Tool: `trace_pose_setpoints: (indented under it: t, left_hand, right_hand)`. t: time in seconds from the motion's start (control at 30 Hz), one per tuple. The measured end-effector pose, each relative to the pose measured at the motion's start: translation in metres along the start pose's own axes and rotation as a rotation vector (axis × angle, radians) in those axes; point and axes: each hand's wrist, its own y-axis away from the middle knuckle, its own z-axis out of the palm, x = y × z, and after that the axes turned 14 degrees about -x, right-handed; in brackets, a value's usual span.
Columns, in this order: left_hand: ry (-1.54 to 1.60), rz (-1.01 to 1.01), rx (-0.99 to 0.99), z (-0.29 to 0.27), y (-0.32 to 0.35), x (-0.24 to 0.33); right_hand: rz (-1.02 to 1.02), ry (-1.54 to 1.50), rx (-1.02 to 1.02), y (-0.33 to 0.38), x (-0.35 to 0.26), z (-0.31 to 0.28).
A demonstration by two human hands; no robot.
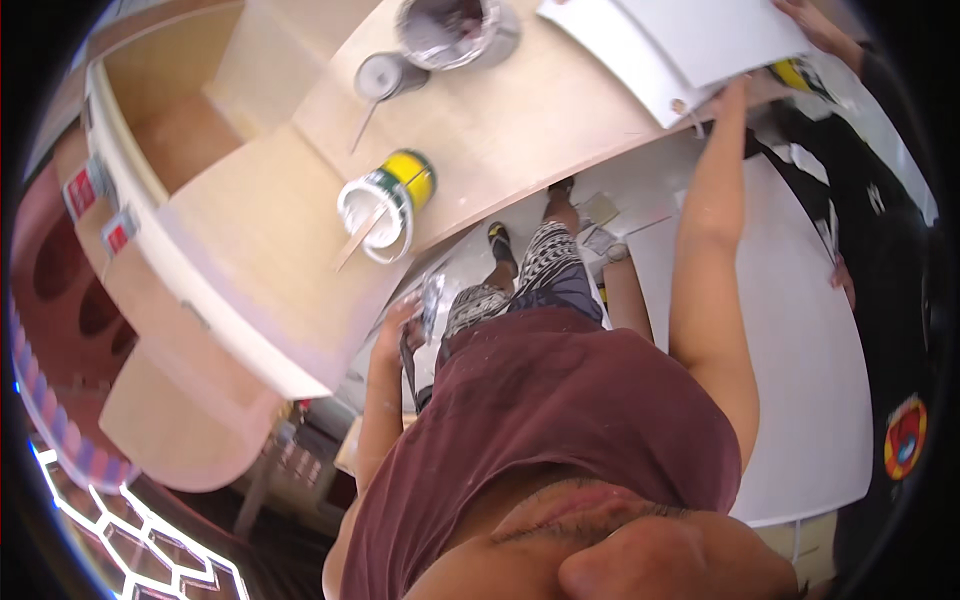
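Fingers of the right hand grip the white board, lying flat; left hand holds a brush upright.

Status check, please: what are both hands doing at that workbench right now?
Left hand low at bench edge, gripping a crinkled silvery item. Right hand up on the white panel. Open paint can with stir stick between them.

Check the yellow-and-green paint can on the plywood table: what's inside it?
The yellow-and-green paint can is open, with white paint coating its inside and a wooden stir stick leaning out over the rim. The paint level and the stick's lower end can't be seen.
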Motion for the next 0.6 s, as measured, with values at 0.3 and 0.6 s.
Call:
trace_pose_setpoints:
  t: [0.3,0.6]
  left_hand:
    - [0.057,0.014,-0.12,0.029,-0.005,0.024]
    - [0.047,0.01,-0.113,0.031,0.005,0.024]
  right_hand:
    - [0.214,-0.273,-0.234,0.013,0.02,-0.01]
    - [-0.268,-0.333,0.0,0.028,0.004,0.028]
